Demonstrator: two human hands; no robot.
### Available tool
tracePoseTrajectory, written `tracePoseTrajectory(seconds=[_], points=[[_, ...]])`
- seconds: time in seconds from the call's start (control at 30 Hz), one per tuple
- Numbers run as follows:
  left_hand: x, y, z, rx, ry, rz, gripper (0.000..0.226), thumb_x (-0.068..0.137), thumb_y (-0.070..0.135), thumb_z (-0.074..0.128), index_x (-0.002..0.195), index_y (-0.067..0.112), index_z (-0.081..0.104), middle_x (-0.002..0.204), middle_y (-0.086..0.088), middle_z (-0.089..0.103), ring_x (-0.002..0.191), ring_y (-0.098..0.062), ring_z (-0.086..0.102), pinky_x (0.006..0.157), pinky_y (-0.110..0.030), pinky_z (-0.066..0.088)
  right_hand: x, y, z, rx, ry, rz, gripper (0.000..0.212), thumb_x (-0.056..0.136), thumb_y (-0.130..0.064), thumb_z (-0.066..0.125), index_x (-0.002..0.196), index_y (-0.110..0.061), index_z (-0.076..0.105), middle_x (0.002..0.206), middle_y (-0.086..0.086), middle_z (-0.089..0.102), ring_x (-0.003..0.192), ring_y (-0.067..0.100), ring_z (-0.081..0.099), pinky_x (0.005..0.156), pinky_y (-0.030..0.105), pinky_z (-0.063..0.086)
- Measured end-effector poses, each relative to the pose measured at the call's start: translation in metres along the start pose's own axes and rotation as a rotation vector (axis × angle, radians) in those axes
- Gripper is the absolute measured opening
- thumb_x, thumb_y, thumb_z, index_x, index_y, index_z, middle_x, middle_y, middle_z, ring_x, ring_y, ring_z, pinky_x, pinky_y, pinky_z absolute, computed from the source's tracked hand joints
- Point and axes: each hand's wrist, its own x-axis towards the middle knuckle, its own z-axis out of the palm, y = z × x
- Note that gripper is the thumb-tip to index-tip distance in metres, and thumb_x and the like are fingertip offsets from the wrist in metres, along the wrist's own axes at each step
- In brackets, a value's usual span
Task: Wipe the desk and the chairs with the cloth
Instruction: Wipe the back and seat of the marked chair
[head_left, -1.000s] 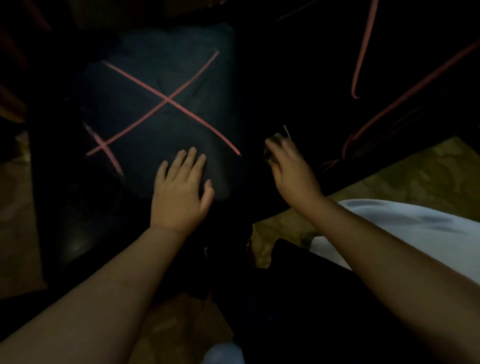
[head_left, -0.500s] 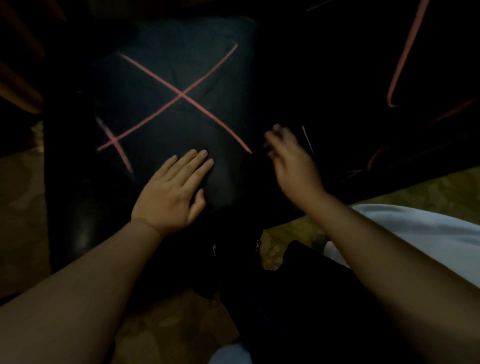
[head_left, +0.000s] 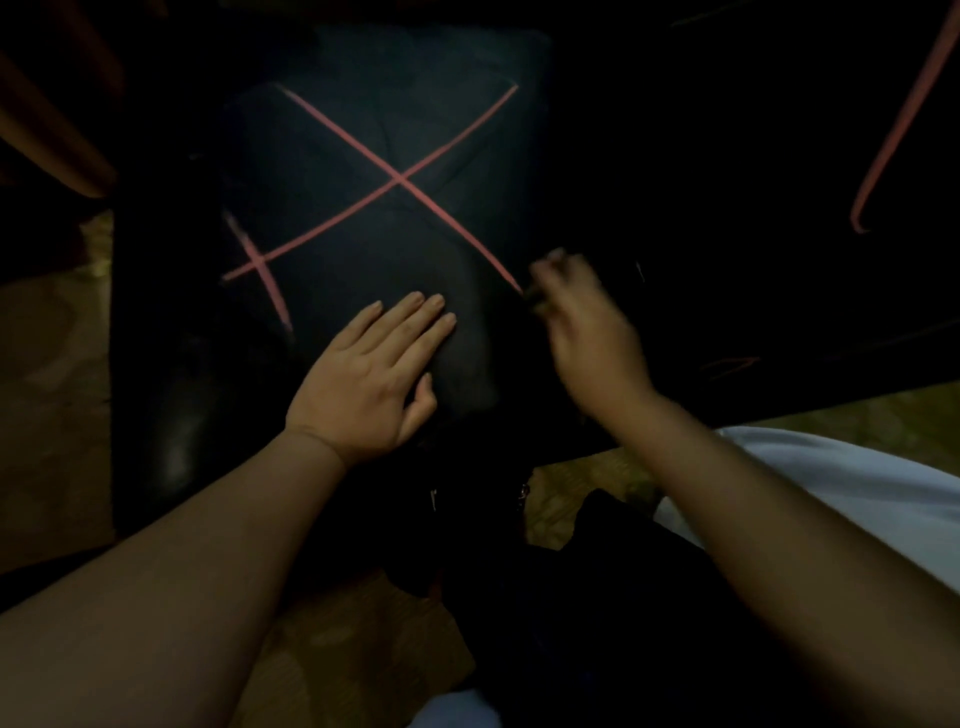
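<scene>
We judged the cloth to be light, soft and limp, the sort that would crease and slide on a smooth seat unless something pinned it. The best hold seemed to be a corner or an edge, pinched and gathered up into a wad for wiping. It looked black or very dark, faintly wrinkled, with thin pinkish-red lines crossing in a large X and a shorter stroke near its left edge. It lay spread flat over the seat of a dark, slightly glossy chair, covering most of it. Our left hand rested palm down on the near part of the cloth, fingers straight and close together, gripping nothing. Our right hand was at the cloth's near right corner, blurred, with its fingers curled. Whether it had pinched the corner or held nothing, we could not tell in that dim light. Off to the right another dark surface carried a red line, and patterned floor showed around the chair.
</scene>
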Motion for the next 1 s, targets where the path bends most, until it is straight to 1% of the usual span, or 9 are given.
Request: tracePoseTrajectory(seconds=[0.07, 0.13, 0.2, 0.3, 0.37, 0.6, 0.83, 0.93, 1.0], points=[[0.000, 0.001, 0.000, 0.000, 0.000, -0.004, 0.056, 0.090, 0.028, 0.038, 0.141, 0.008, 0.049, 0.149, -0.011, 0.044, 0.138, -0.025, 0.041, 0.115, -0.042, 0.029, 0.013, 0.023, -0.015, 0.039, 0.092, 0.279, 0.044, 0.098, -0.007, 0.044, 0.142, -0.004, 0.046, 0.149, 0.024, 0.039, 0.138, 0.037, 0.038, 0.112, 0.036, 0.031], [0.001, 0.003, 0.001, -0.001, 0.002, -0.005, 0.056, 0.090, 0.028, 0.039, 0.141, 0.008, 0.049, 0.148, -0.011, 0.045, 0.138, -0.026, 0.042, 0.114, -0.042, 0.030, 0.011, 0.019, -0.017, 0.023, 0.115, 0.421, 0.045, 0.101, -0.012, 0.044, 0.145, -0.007, 0.041, 0.152, 0.021, 0.034, 0.140, 0.034, 0.034, 0.113, 0.034, 0.028], [0.001, 0.003, 0.001, -0.005, 0.005, -0.007, 0.056, 0.090, 0.027, 0.039, 0.141, 0.008, 0.049, 0.148, -0.012, 0.045, 0.138, -0.026, 0.042, 0.114, -0.043, 0.030, -0.002, -0.006, -0.010, -0.033, 0.083, 0.293, 0.043, 0.100, -0.012, 0.043, 0.142, -0.004, 0.045, 0.151, 0.023, 0.036, 0.141, 0.037, 0.033, 0.115, 0.037, 0.027], [0.000, 0.002, 0.001, -0.001, 0.015, -0.001, 0.056, 0.090, 0.027, 0.039, 0.141, 0.008, 0.049, 0.149, -0.011, 0.044, 0.138, -0.025, 0.041, 0.114, -0.043, 0.030, -0.034, -0.043, 0.009, 0.000, -0.062, -0.104, 0.046, 0.095, -0.019, 0.039, 0.134, -0.001, 0.054, 0.143, 0.020, 0.048, 0.138, 0.035, 0.039, 0.115, 0.038, 0.028], [0.000, 0.002, 0.002, -0.007, 0.026, -0.005, 0.055, 0.090, 0.027, 0.039, 0.141, 0.008, 0.049, 0.149, -0.011, 0.044, 0.138, -0.025, 0.041, 0.114, -0.042, 0.030, -0.032, -0.035, 0.006, -0.004, -0.144, -0.205, 0.047, 0.094, -0.020, 0.040, 0.136, -0.005, 0.053, 0.143, 0.016, 0.050, 0.138, 0.031, 0.040, 0.114, 0.038, 0.030], [0.004, 0.011, 0.004, -0.015, 0.035, -0.045, 0.055, 0.090, 0.027, 0.040, 0.141, 0.008, 0.050, 0.148, -0.011, 0.045, 0.138, -0.025, 0.042, 0.114, -0.042, 0.030, 0.006, 0.005, -0.014, 0.009, 0.069, 0.332, 0.046, 0.100, -0.009, 0.045, 0.145, -0.010, 0.042, 0.153, 0.014, 0.037, 0.147, 0.030, 0.020, 0.117, 0.031, 0.018], [0.007, 0.025, 0.006, -0.036, 0.024, -0.091, 0.055, 0.091, 0.029, 0.038, 0.139, 0.005, 0.051, 0.147, -0.013, 0.046, 0.137, -0.027, 0.043, 0.114, -0.043, 0.029, -0.019, -0.047, -0.002, 0.040, -0.157, -0.077, 0.045, 0.095, -0.009, 0.048, 0.140, -0.006, 0.050, 0.147, 0.015, 0.045, 0.142, 0.031, 0.032, 0.116, 0.036, 0.022], [0.012, 0.030, 0.000, -0.195, 0.024, -0.161, 0.052, 0.093, 0.033, 0.039, 0.132, 0.003, 0.057, 0.142, -0.014, 0.052, 0.135, -0.025, 0.045, 0.117, -0.038, 0.025, -0.012, -0.020, -0.014, 0.023, -0.079, 0.050, 0.047, 0.095, -0.006, 0.051, 0.142, -0.010, 0.048, 0.149, 0.013, 0.043, 0.143, 0.032, 0.032, 0.115, 0.034, 0.024], [0.019, 0.030, -0.013, -0.490, 0.024, -0.312, 0.049, 0.093, 0.035, 0.040, 0.125, 0.004, 0.062, 0.134, -0.011, 0.059, 0.132, -0.022, 0.048, 0.117, -0.031, 0.025, -0.016, -0.004, -0.021, 0.018, -0.010, 0.231, 0.048, 0.099, -0.010, 0.048, 0.146, -0.014, 0.042, 0.156, 0.011, 0.033, 0.146, 0.031, 0.023, 0.117, 0.038, 0.023]])
